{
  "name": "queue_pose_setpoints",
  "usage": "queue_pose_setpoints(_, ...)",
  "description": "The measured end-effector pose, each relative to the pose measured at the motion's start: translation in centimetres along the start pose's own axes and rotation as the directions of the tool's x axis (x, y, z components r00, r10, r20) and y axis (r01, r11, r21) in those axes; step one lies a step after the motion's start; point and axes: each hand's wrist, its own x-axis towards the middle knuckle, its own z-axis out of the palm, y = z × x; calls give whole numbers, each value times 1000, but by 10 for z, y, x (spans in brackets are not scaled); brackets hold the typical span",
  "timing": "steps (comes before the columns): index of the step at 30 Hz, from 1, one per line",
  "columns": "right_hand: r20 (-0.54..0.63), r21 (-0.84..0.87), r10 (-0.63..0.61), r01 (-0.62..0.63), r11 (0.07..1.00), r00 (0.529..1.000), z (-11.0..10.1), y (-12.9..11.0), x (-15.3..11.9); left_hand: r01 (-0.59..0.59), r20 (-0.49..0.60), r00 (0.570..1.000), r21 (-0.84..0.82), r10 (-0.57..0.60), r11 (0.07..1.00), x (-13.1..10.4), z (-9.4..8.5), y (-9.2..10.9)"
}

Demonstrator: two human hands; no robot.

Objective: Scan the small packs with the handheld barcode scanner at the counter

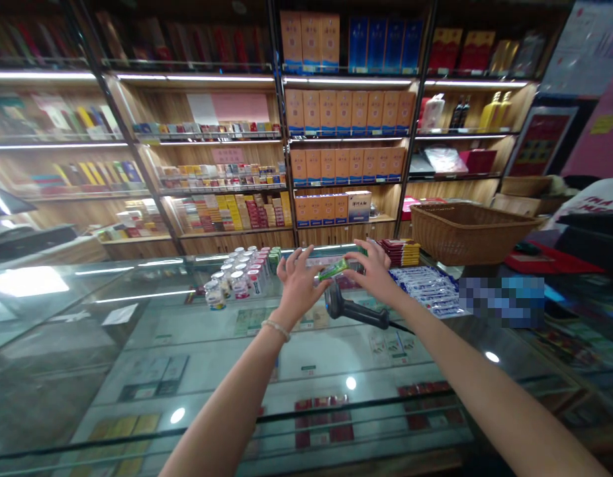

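A small green pack (pixel 333 269) is held between my two hands above the glass counter (pixel 212 358). My left hand (pixel 299 281) pinches its left end with thumb and forefinger, the other fingers raised. At its right end, my right hand (pixel 373 268) grips it the same way. Just below the pack lies a black handheld scanner (pixel 356 311) with its cable running right. Rows of small white and pink containers (pixel 241 273) stand left of my left hand. Blue-and-white packets (pixel 428 289) lie in a pile right of the scanner, in front of stacked red and yellow packs (pixel 400 252).
A brown wicker basket (pixel 470 232) sits at the right rear of the counter. Behind the counter, lit shelves hold orange boxes (pixel 343 111) and many small packs. White paper (pixel 120 314) lies at the left. Part of a white garment shows at the far right.
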Motion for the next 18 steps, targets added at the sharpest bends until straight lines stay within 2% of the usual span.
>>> queue_pose_setpoints(5,30,-26,-54,54,998,998,-6,-20,23,77,-30,997,21,-77,997,8,-16,-3)
queue_pose_setpoints(10,91,-21,-101,103,994,991,-2,-48,35,127,-53,991,45,-125,991,1,-28,-17)
queue_pose_setpoints(18,194,-38,-203,214,976,960,17,-77,31,172,-67,984,76,-167,982,-29,-25,-42)
